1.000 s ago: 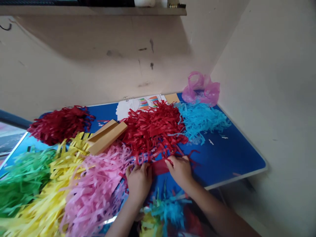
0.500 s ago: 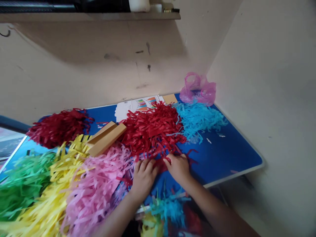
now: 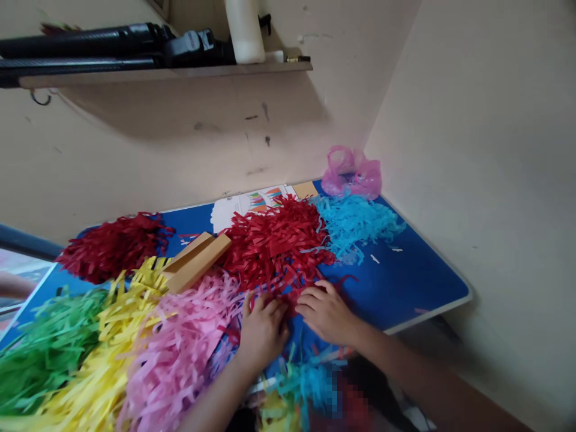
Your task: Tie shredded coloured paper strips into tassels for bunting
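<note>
- Green paper shreds (image 3: pixel 49 354): heaped at far left on the blue table top (image 3: pixel 420 282).
- Dark red paper shreds (image 3: pixel 114 247): pile at the far side, beyond the yellow paper strips (image 3: pixel 101 342).
- Kraft card strips (image 3: pixel 197 262): lying side by side, between the dark red pile and the main red heap.
- Pink paper strips (image 3: pixel 180 342): mass touching the left hand.
- Left hand (image 3: pixel 263 332): fingers part-curled, lying on loose red strands; whether they grip any cannot be told.
- Red paper strips (image 3: pixel 274 240): main heap, just ahead of both hands; loose ends run under the left fingers and reach the right fingertips.
- Right hand (image 3: pixel 327 315): fingers extended, slightly spread, low over the table; no visible hold.
- Light blue paper shreds (image 3: pixel 355 227): right of the heap, below a pink plastic bag (image 3: pixel 351 174).
</note>
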### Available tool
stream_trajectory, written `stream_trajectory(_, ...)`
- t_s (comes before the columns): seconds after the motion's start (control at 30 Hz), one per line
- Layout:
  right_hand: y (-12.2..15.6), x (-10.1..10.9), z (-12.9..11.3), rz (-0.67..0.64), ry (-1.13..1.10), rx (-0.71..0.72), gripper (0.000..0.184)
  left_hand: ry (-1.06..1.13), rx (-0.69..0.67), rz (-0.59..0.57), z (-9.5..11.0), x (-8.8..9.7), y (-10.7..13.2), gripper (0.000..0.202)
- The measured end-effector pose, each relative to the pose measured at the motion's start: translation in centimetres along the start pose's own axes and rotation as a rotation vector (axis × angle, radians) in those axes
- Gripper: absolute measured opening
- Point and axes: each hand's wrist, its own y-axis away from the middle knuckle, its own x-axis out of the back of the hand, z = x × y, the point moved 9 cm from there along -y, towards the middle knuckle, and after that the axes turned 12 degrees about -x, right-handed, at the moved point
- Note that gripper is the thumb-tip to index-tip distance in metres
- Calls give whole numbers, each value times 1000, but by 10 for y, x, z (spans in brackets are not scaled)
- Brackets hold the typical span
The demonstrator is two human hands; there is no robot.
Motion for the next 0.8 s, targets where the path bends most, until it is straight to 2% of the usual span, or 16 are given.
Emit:
stream_trajectory(0.07, 1, -13, 4, -78, 41, 45, 16, 9, 24, -12, -2, 1, -1, 33)
stream_trajectory(0.2, -12, -28, 24, -159, 61, -60, 18, -12, 42, -13, -3, -1, -3, 34)
stream_trajectory(0.37, -23, -21, 22, -156, 34, -115, 20, -53, 87, 30, -8, -3, -7, 25)
stream_trajectory(0.43, -23, -22, 18, -172, 26, -103, 26, -53, 97, 43, -10, -2, -7, 20)
stream_trajectory(0.5, -22, -28, 19, -203, 21, -93, 22, -47, 99, 55, -13, 0, -4, 18)
stream_trajectory(0.57, -23, -33, 26, -227, 15, -103, 9, -31, 99, 70, -16, 3, 2, 18)
stream_trajectory(0.6, -23, -35, 31, -232, 10, -114, 9, -19, 101, 75, -18, 4, 5, 18)
stream_trajectory(0.8, -32, -39, 51, -250, -27, -190, 18, -9, 182, 78, -30, 6, 11, 17)
